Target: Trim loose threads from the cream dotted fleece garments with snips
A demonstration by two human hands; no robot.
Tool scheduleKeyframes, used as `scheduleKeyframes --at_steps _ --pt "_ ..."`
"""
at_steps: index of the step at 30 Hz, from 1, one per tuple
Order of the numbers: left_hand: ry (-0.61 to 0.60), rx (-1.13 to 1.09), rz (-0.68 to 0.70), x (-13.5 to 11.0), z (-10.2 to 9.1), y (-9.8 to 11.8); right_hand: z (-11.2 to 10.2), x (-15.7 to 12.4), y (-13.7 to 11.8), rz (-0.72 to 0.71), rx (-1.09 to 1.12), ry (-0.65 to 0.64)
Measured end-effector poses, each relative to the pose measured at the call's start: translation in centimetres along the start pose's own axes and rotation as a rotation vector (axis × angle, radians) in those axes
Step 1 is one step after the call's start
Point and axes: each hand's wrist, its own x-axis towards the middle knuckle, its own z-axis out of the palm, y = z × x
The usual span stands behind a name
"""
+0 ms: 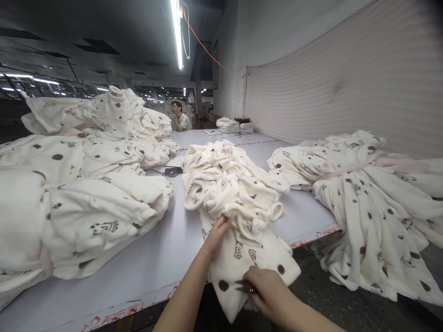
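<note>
A heap of cream plush fabric (238, 184) with brown spots and small animal prints lies in front of me, its near end hanging over the table edge. My left hand (217, 236) is closed on a fold of it, with the fingertips partly hidden in the cloth. Lower down, my right hand (265, 288) is wrapped round a pair of dark thread snips (245, 287). Their blades point left, close to a brown spot on the hanging flap. Whether the blades touch the cloth, I cannot tell.
Tied bundles of the same fabric (104, 216) are stacked at left. Another tied bundle (363, 198) hangs off the table (166, 249) at right. A phone-like dark object (173, 171) lies behind the heap. Folded stacks (228, 125) and a person (180, 117) are at the far end.
</note>
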Motion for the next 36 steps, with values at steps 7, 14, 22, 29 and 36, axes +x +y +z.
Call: scheduleKeyframes --at_steps 7,14,22,29,36 --pt "0.486 0.356 0.120 -9.3 -1.0 -3.7 -6.0 1.1 2.2 0.178 0.613 0.271" --pt "0.235 0.344 0.041 -10.4 3.8 -5.6 -6.6 0.9 1.7 0.172 0.535 0.310" --pt "0.406 0.551 0.327 -10.3 3.4 -4.5 -8.4 0.2 2.6 0.293 -0.073 0.348" --pt "0.374 0.609 0.491 -9.9 4.1 -4.9 -8.0 0.6 -1.0 0.095 0.283 0.397" --pt "0.446 0.746 0.374 -9.1 4.7 -3.8 -7.6 1.4 -1.3 0.146 0.260 0.350"
